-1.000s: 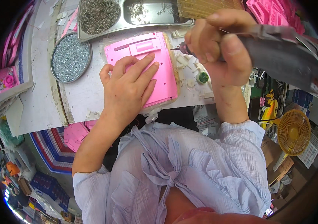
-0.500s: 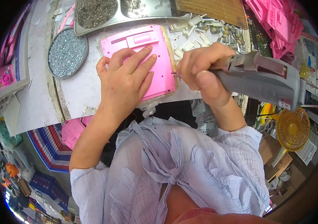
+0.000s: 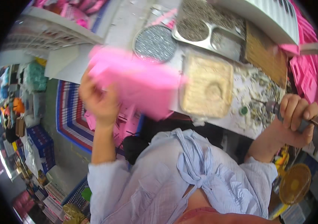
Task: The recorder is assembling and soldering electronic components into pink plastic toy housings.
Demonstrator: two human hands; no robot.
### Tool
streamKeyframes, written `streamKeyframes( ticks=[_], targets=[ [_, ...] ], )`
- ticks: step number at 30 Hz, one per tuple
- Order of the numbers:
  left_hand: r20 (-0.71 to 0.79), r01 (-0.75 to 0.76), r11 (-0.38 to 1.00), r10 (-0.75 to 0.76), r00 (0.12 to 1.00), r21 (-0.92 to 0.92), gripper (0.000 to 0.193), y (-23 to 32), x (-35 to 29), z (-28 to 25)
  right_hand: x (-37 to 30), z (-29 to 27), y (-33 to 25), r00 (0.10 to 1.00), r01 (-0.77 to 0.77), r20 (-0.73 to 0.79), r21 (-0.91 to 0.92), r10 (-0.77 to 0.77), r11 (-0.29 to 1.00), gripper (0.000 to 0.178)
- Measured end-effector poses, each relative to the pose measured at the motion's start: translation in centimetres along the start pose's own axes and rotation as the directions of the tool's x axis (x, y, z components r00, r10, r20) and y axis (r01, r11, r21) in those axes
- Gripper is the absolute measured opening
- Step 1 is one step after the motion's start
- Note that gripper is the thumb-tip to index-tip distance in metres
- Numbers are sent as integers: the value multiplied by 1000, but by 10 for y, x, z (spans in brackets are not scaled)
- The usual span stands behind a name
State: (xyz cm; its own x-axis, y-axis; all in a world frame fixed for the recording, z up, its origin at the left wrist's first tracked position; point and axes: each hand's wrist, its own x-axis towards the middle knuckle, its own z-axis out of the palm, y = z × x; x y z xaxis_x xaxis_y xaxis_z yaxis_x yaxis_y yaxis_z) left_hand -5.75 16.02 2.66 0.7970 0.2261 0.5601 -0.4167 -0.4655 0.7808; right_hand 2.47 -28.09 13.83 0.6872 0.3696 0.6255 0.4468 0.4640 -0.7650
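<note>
A pink plastic housing (image 3: 144,84), smeared by motion, hangs tilted off the left of the work spot. My left hand (image 3: 101,99) grips it by its left end, with the fingers partly hidden. Over at the right, my right hand (image 3: 297,115) is wrapped round a grey electric screwdriver (image 3: 273,107), its bit pointing left over the table. Between the hands lies a pale yellow, plastic-wrapped pad (image 3: 207,84) with a round dent; nothing rests on it.
Behind the pad stand a round dish (image 3: 135,42) of silvery screws and a metal tray (image 3: 211,28) of small hardware. Small white and metal parts (image 3: 258,100) lie scattered at right. A striped crate (image 3: 67,108) with pink pieces is below left; a yellow fan (image 3: 295,183) stands lower right.
My left hand has lifted the pink housing off the pad and swung it left. My right hand has drawn the screwdriver away to the right. The whole view has turned left.
</note>
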Motion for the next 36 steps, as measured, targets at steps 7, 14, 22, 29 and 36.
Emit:
streamKeyframes(
  ticks=[7,14,22,29,36],
  targets=[
    [-770,930,197,-522,367,310,52,-191,-387,-246,23,11,51,977,-115,-160,140,137,983,20],
    [-397,548,154,-535,746,823,59,-159,-239,-181,21,-9,63,963,-119,-234,86,136,989,21],
    [118,42,801,-140,983,598,37,-5,226,-11,26,-19,67,902,-239,-378,-38,207,970,30],
    [-369,412,39,-371,852,910,51,-65,422,-31,26,-29,64,923,-219,-321,12,211,976,34],
    [-331,282,566,-16,943,775,47,-91,455,-62,26,-44,53,898,-285,-365,-63,244,956,43]
  ],
)
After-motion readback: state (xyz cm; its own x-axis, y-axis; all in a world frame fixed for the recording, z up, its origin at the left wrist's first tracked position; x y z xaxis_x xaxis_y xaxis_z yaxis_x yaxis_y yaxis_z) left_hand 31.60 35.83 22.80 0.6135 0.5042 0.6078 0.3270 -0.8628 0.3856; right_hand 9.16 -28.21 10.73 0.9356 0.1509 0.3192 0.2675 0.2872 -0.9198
